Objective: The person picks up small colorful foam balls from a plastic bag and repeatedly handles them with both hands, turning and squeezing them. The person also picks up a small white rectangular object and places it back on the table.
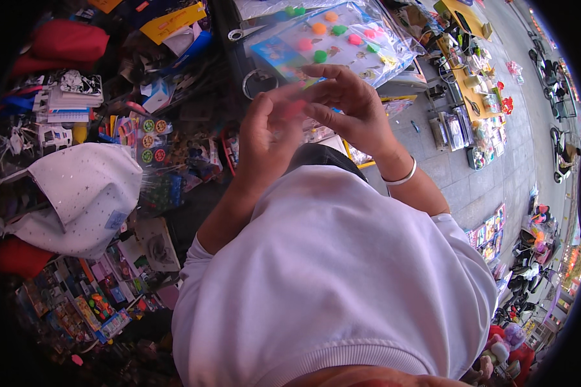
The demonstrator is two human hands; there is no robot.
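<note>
Both my hands are raised close together in front of my chest. A small pinkish-red piece (294,109), blurred, shows between the fingers of my left hand (269,135). My right hand (351,109) meets it from the other side with bent fingers, its thumb tip right beside the piece. Motion blur hides whether the right fingers grip it. Just beyond lies a clear plastic bag (392,53) over a printed sheet (276,51). Flattened orange, green and pink pieces (320,56) are spread on it. A metal ring (260,84) lies at the sheet's near left.
Goods crowd the left: a starred white cloth (84,193), packs of toy wheels (154,140), stacked notebooks (75,96) and a red cloth bundle (70,41). On the right, a wooden table (469,72) with goods stands on grey paving (431,179). Scooters (561,155) stand farther out.
</note>
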